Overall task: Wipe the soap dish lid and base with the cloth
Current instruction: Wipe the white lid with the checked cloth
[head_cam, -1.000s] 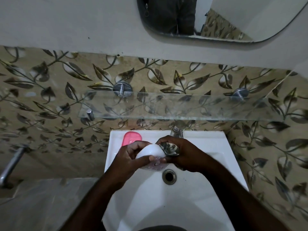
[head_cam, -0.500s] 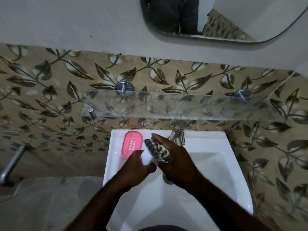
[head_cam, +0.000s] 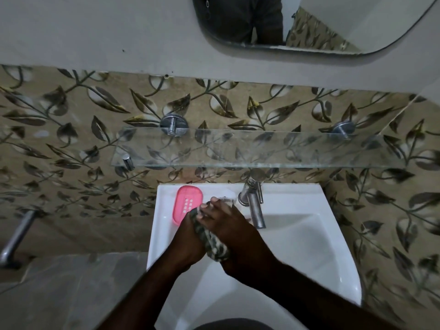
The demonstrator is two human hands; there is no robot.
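The pink soap dish base point(head_cam: 188, 204) lies on the back left ledge of the white sink point(head_cam: 297, 246). Just right of it my two hands are pressed together over the ledge. My right hand point(head_cam: 229, 226) grips the dark patterned cloth point(head_cam: 214, 245), which hangs bunched between both palms. My left hand point(head_cam: 188, 238) is closed against the cloth from the left and touches the base's near corner. The pale soap dish lid point(head_cam: 227, 199) shows only as a sliver past my right fingertips; the rest is hidden under hands and cloth.
A chrome tap point(head_cam: 253, 206) stands at the sink's back, right beside my right hand. A glass shelf point(head_cam: 238, 152) juts out above it, with a mirror point(head_cam: 309, 22) higher up. A metal bar point(head_cam: 15, 236) sticks out from the wall at far left.
Both hands have moved up and left from over the drain to the back ledge beside the pink base. The cloth now covers the lid, which was plainly visible in my left hand before.
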